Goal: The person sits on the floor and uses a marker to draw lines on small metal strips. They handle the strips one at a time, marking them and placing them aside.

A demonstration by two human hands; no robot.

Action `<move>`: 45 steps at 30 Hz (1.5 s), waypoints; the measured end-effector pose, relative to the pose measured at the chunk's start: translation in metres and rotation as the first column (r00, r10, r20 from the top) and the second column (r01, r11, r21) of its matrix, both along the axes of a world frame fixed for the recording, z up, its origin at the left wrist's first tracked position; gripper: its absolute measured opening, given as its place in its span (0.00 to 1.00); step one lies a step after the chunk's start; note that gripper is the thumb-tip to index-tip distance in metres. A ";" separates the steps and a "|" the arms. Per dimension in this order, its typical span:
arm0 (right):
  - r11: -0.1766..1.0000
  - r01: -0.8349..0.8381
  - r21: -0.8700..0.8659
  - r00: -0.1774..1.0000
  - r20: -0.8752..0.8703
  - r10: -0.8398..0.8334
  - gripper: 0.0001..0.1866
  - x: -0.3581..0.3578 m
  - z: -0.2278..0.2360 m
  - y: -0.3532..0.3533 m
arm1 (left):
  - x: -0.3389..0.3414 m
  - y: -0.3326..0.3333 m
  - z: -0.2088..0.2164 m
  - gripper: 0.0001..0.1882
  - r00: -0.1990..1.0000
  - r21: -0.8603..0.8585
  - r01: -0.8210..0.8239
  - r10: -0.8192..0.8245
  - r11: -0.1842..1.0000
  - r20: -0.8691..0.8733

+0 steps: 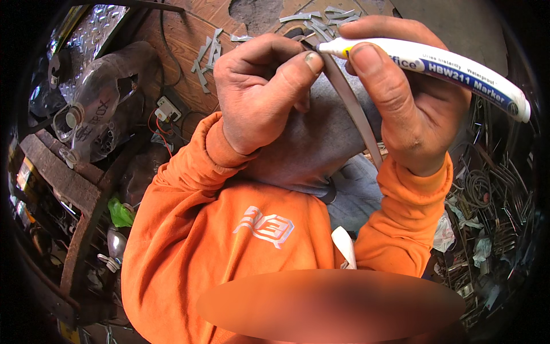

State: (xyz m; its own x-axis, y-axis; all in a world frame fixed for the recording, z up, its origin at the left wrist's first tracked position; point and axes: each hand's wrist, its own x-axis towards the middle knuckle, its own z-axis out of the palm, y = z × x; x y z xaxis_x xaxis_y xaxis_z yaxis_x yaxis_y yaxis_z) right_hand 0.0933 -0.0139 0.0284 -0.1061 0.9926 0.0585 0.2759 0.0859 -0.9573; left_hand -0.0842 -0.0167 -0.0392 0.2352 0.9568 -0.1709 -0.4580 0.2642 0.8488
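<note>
My left hand (260, 94) is closed, thumb and forefinger pinching the upper end of a narrow, flat grey-brown strip (350, 108). From that pinch the strip slants down to the right, passing in front of my lap. My right hand (415, 112) grips a white marker (458, 73) with a blue band between thumb and fingers. The marker's tip points left and meets the strip, or nearly does, right beside my left thumbnail; whether it touches is hard to tell. Short grey cut strips (213, 54) lie scattered on the floor beyond my hands, with more grey pieces (318, 24) behind the marker.
Clear plastic jug (94, 106) lies at the left, above a rusty metal frame (60, 172). A white socket box (167, 109) with an orange wire sits on the brown floor (189, 37). Tangled wire and thin scrap (487, 186) fill the right side. Green plastic (120, 213) lies lower left.
</note>
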 end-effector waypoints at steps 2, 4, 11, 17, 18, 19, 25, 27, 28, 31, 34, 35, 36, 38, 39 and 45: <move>1.000 -0.005 0.005 1.000 0.026 0.005 0.10 0.001 0.000 -0.001 | -0.001 0.000 0.000 0.08 1.000 -0.006 0.004 -0.004 1.000 0.001; 1.000 -0.004 0.003 0.999 0.035 0.004 0.10 0.002 0.000 -0.001 | -0.001 0.000 0.000 0.09 1.000 -0.005 0.011 -0.011 1.000 0.005; 1.000 0.007 -0.007 1.000 0.019 -0.007 0.10 0.006 0.001 -0.004 | -0.002 -0.001 -0.002 0.08 0.999 -0.013 0.026 -0.025 1.000 0.039; 1.000 0.016 0.002 0.999 0.034 -0.016 0.11 0.008 -0.001 -0.005 | -0.003 0.000 -0.004 0.08 0.998 0.016 0.030 -0.031 0.999 0.061; 1.000 0.014 0.008 0.999 0.046 -0.014 0.11 0.008 -0.001 -0.006 | -0.003 0.000 -0.004 0.08 0.998 0.014 0.030 -0.030 0.999 0.059; 0.999 0.031 0.026 0.999 0.044 -0.032 0.11 0.008 0.000 -0.006 | -0.003 -0.001 -0.004 0.08 0.998 0.012 0.029 -0.030 0.999 0.057; 0.985 -0.035 0.167 0.996 0.087 0.021 0.14 0.009 0.002 -0.015 | -0.002 0.000 -0.007 0.07 0.995 0.022 0.021 -0.024 1.000 0.097; 0.979 -0.079 0.188 0.994 0.089 0.063 0.15 0.011 0.001 -0.015 | -0.002 0.000 -0.008 0.07 0.996 0.028 0.023 -0.026 0.999 0.080; 0.978 -0.073 0.194 0.992 0.116 0.051 0.15 0.011 0.000 -0.015 | -0.002 0.000 -0.008 0.07 0.996 0.031 0.024 -0.027 0.999 0.080; 0.970 -0.104 0.218 0.988 0.134 0.076 0.15 0.012 -0.003 -0.013 | -0.001 0.000 -0.007 0.07 0.996 0.016 0.023 -0.024 1.000 0.085; 0.968 -0.118 0.222 0.985 0.150 0.086 0.15 0.012 -0.003 -0.013 | -0.001 0.000 -0.006 0.07 0.997 0.013 0.019 -0.020 1.000 0.069; 0.968 -0.112 0.225 0.984 0.157 0.078 0.15 0.011 -0.003 -0.013 | -0.001 0.000 -0.005 0.07 0.998 0.019 0.019 -0.020 1.000 0.062; 0.969 -0.110 0.221 0.984 0.162 0.075 0.15 0.011 -0.003 -0.013 | -0.001 0.001 -0.005 0.07 0.998 0.020 0.022 -0.023 1.000 0.060; 0.972 -0.110 0.209 0.982 0.173 0.074 0.15 0.010 -0.003 -0.013 | -0.002 0.001 -0.005 0.07 0.998 0.021 0.023 -0.024 1.000 0.059; 0.973 -0.112 0.201 0.981 0.179 0.076 0.15 0.011 -0.003 -0.013 | -0.002 0.001 -0.005 0.07 0.998 0.020 0.020 -0.021 1.000 0.059; 0.966 -0.145 0.215 0.974 0.203 0.101 0.14 0.015 -0.002 -0.017 | -0.001 0.001 -0.007 0.07 0.996 0.021 0.025 -0.027 0.999 0.084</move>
